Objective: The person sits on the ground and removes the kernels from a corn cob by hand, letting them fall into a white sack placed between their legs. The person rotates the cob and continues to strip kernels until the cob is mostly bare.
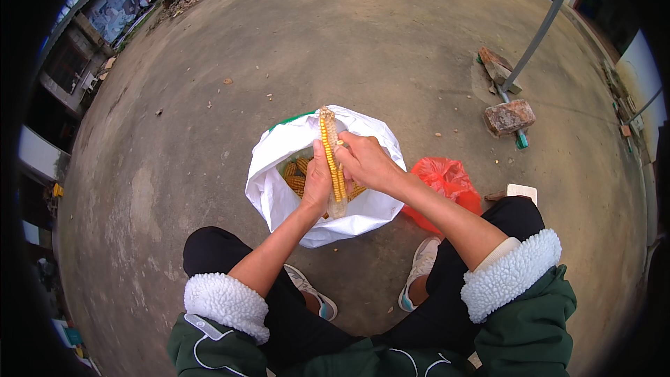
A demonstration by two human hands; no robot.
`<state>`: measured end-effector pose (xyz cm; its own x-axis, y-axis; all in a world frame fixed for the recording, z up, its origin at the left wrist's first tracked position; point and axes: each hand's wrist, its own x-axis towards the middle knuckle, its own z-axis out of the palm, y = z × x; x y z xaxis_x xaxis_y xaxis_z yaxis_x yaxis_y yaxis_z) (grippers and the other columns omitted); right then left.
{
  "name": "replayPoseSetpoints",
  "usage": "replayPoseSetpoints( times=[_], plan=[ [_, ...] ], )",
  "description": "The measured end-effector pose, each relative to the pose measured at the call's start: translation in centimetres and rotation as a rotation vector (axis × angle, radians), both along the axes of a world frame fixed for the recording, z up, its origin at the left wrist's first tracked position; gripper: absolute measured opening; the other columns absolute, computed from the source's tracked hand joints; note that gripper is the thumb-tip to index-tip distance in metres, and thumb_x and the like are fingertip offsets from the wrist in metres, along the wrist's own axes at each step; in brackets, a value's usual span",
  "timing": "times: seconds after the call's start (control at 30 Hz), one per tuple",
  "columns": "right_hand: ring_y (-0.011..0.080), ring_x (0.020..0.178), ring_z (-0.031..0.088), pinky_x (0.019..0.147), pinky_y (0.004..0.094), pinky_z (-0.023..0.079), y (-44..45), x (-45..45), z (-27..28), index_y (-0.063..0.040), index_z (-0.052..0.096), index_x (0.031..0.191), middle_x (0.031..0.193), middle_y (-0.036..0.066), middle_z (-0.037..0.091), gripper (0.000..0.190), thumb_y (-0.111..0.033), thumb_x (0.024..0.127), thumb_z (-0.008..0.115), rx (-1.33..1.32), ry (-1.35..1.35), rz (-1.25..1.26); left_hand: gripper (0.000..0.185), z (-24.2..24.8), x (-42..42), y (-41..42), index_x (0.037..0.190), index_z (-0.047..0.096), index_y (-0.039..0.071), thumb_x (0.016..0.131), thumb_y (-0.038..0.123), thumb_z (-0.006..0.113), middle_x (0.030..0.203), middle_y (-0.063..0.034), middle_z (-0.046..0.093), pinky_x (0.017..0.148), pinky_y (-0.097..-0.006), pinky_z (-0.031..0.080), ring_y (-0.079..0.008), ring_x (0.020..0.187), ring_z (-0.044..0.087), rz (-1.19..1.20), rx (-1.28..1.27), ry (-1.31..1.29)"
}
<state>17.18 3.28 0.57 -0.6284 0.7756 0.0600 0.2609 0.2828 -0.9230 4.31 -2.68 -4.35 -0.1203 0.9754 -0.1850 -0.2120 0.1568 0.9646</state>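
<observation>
A dried corn cob (pixel 331 159) is held upright over the mouth of a white woven sack (pixel 361 222). Rows of yellow kernels run along its left and middle, while bare pale cob shows on the right side and at the lower end. My left hand (pixel 316 180) grips the cob from the left, thumb pointing up along it. With bent fingers, my right hand (pixel 369 159) presses on the cob's right side; a loose kernel (pixel 340 142) shows by its thumb. Several more corn cobs (pixel 296 180) lie inside the sack, partly hidden by my hands and the folded rim.
A red plastic bag (pixel 447 183) sits against the sack's right side. Farther right, bricks (pixel 510 117) weigh down the foot of a metal pole (pixel 542 26). Scattered kernels and debris dot the concrete ground (pixel 209 146). My shoes (pixel 421 267) are just below the sack.
</observation>
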Motion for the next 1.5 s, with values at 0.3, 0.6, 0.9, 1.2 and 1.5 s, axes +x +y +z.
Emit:
replayPoseSetpoints(
  times=[0.3, 0.6, 0.9, 1.2, 1.5],
  plan=[
    [0.0121, 0.04, 0.055, 0.035, 0.0253, 0.04, 0.9, 0.4, -0.5, 0.005, 0.056, 0.099, 0.058, 0.005, 0.06, 0.027, -0.02, 0.091, 0.056, -0.369, 0.129, 0.019, 0.077, -0.1, -0.4, 0.4, 0.081, 0.057, 0.006, 0.095, 0.069, 0.015, 0.066, -0.0056, 0.057, 0.051, -0.026, 0.048, -0.0138, 0.057, 0.058, -0.072, -0.038, -0.091],
    [0.0077, 0.04, 0.046, 0.035, 0.0238, 0.037, 1.5, 0.6, -0.6, 0.004, 0.053, 0.108, 0.061, 0.003, 0.057, 0.032, -0.021, 0.09, 0.061, -0.441, 0.266, -0.105, 0.071, -0.3, -0.1, -1.1, 0.1, 0.051, 0.008, 0.096, 0.066, 0.011, 0.073, -0.0064, 0.055, 0.061, -0.0305, 0.052, -0.0175, 0.064, 0.06, -0.212, -0.036, -0.094],
    [0.0116, 0.042, 0.056, 0.038, 0.0243, 0.043, 0.3, 0.7, 0.1, 0.005, 0.058, 0.106, 0.062, 0.006, 0.061, 0.033, -0.023, 0.09, 0.057, -0.442, 0.128, 0.074, 0.07, 0.2, -0.3, -1.1, 0.091, 0.054, 0.006, 0.099, 0.062, 0.012, 0.073, -0.0053, 0.057, 0.06, -0.0282, 0.05, -0.014, 0.063, 0.058, -0.08, 0.111, 0.029],
    [0.0133, 0.044, 0.059, 0.04, 0.0249, 0.048, -0.3, 0.7, 0.8, 0.007, 0.056, 0.105, 0.065, 0.007, 0.064, 0.029, -0.019, 0.09, 0.054, -0.34, 0.111, 0.103, 0.07, 0.7, -0.1, -1.1, 0.084, 0.056, 0.006, 0.1, 0.06, 0.015, 0.066, -0.0048, 0.058, 0.046, -0.0244, 0.044, -0.0123, 0.053, 0.055, 0.026, 0.077, 0.037],
    [0.0188, 0.045, 0.061, 0.039, 0.0307, 0.047, -0.7, -0.5, 0.6, 0.007, 0.052, 0.095, 0.063, 0.013, 0.064, 0.02, -0.012, 0.088, 0.048, -0.068, 0.02, 0.016, 0.067, 0.4, -0.5, -0.9, 0.086, 0.058, 0.002, 0.102, 0.056, 0.022, 0.068, -0.0047, 0.057, 0.045, -0.0267, 0.044, -0.0127, 0.053, 0.054, 0.102, 0.186, 0.176]
  ],
)
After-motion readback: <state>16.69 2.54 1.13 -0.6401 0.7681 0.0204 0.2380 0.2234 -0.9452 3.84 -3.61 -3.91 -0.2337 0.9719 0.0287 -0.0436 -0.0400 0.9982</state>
